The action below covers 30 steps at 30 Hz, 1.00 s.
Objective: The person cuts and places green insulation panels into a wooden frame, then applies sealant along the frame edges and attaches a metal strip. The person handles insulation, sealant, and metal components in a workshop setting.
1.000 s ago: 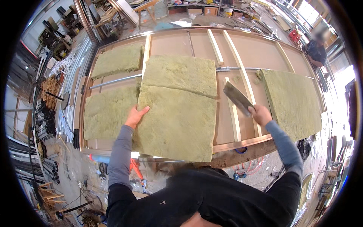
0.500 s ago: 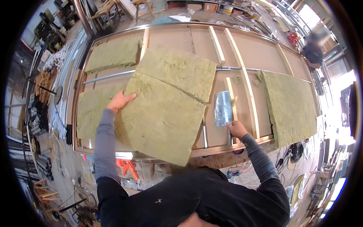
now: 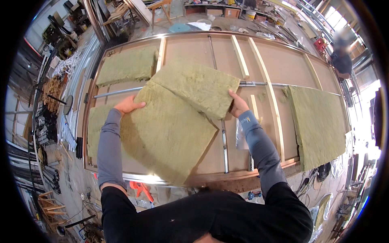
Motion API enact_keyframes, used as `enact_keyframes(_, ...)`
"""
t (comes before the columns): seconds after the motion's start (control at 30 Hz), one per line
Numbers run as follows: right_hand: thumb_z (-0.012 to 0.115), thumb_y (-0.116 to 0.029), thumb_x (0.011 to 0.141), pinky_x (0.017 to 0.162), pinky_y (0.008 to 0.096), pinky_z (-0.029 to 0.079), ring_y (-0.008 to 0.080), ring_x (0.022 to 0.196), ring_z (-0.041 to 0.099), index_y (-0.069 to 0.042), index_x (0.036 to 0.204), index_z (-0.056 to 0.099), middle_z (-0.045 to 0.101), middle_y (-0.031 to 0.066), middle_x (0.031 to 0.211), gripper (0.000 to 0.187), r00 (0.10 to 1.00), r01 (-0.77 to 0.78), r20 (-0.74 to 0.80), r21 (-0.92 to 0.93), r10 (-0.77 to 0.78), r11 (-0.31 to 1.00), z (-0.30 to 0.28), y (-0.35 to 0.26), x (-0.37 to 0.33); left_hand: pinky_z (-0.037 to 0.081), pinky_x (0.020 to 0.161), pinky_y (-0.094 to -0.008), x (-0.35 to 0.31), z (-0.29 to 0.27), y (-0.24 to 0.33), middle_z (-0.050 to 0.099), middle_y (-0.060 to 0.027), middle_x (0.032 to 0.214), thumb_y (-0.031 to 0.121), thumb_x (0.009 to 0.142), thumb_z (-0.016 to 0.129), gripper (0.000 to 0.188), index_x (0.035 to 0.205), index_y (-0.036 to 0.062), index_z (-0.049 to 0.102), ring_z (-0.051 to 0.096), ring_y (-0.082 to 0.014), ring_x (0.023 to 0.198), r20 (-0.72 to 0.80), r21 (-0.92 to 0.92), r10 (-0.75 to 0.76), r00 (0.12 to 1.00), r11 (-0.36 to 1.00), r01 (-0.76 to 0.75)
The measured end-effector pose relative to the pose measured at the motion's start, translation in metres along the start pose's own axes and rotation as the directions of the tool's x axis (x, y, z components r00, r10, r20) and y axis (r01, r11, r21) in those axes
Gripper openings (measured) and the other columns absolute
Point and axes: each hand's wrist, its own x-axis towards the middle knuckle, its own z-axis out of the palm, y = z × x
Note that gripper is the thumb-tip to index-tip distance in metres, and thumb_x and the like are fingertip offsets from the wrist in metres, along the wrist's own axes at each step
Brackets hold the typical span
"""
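Observation:
A yellow-green mineral wool slab (image 3: 170,133) lies tilted over the frame, parted by a cut from a smaller mineral wool piece (image 3: 198,87) on its far side. The gap widens toward the right. My left hand (image 3: 129,106) grips the left edge of the slab near the cut, thumb on top. At the right end of the smaller piece my right hand (image 3: 238,103) is closed round its edge, the fingers partly hidden. A broad-bladed cleaver (image 3: 240,137) lies on the panel beside my right forearm, which covers part of it.
The large framed panel (image 3: 190,48) has wooden battens (image 3: 265,89) and a metal rod (image 3: 117,92) across it. Other wool slabs sit at far left (image 3: 127,65), near left and right (image 3: 318,125). An orange clamp (image 3: 142,190) is at the near edge. A person (image 3: 341,56) stands far right.
My right hand has let go of the cleaver, left it on the panel and taken hold of the smaller wool piece. The cut has opened wider at its right end.

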Motion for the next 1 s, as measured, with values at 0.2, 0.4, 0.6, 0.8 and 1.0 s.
enact_keyframes(0.2,0.063,-0.033,0.097,0.094,0.043,0.058,0.0305,0.112,0.07,0.0,0.135,0.06,0.069,0.0175,0.128,0.051,0.987,0.159,-0.055,0.122,-0.153,0.98,0.012,-0.058,0.011,0.048,0.107,-0.0379,-0.004,-0.029,-0.009,0.069,-0.0119,0.133,0.036,0.085,0.088,0.08,0.147,-0.0015,0.055,0.064,-0.0216,0.121,0.091,0.112,-0.025,0.995,0.994,0.015)
enact_keyframes(0.4,0.056,-0.034,0.098,0.097,0.0451,0.058,0.0324,0.108,0.071,0.001,0.135,0.059,0.07,0.0179,0.126,0.051,0.928,0.371,-0.093,0.156,-0.36,0.915,0.031,-0.077,0.046,0.049,0.107,-0.0387,-0.008,-0.045,-0.02,0.067,-0.0104,0.137,0.03,0.085,0.089,0.083,0.153,0.0026,0.05,0.063,-0.021,0.122,0.164,0.039,-0.063,0.985,0.998,0.057)
enact_keyframes(0.6,0.055,-0.035,0.101,0.11,0.0541,0.047,0.0329,0.132,0.056,-0.01,0.147,0.049,0.056,0.0118,0.148,0.053,0.925,0.379,-0.178,0.407,-0.334,0.831,0.1,-0.039,0.082,0.05,0.106,-0.0377,-0.028,-0.04,-0.015,0.069,-0.0109,0.135,0.03,0.086,0.088,0.079,0.15,0.0012,0.053,0.064,-0.0204,0.12,0.083,0.006,-0.025,0.996,1.0,0.025)
enact_keyframes(0.8,0.071,-0.019,0.094,0.099,0.0628,0.052,0.0386,0.13,0.055,-0.003,0.142,0.05,0.054,0.015,0.142,0.055,0.972,0.174,-0.213,0.379,-0.097,0.909,0.202,0.04,0.153,0.049,0.106,-0.0362,-0.023,-0.039,-0.009,0.069,-0.0107,0.133,0.031,0.085,0.089,0.078,0.148,-0.0005,0.055,0.064,-0.0198,0.12,0.108,0.103,0.021,0.994,0.994,-0.032)
enact_keyframes(1.0,0.068,-0.025,0.101,0.102,0.0559,0.055,0.0407,0.128,0.058,0.002,0.144,0.047,0.058,0.0164,0.139,0.055,0.994,0.026,0.103,-0.072,-0.018,0.997,0.161,0.035,0.166,0.049,0.106,-0.037,0.025,-0.006,0.044,0.069,-0.0106,0.134,0.033,0.085,0.089,0.077,0.147,0.0011,0.056,0.063,-0.0201,0.121,0.264,0.088,0.187,0.946,0.972,-0.217)
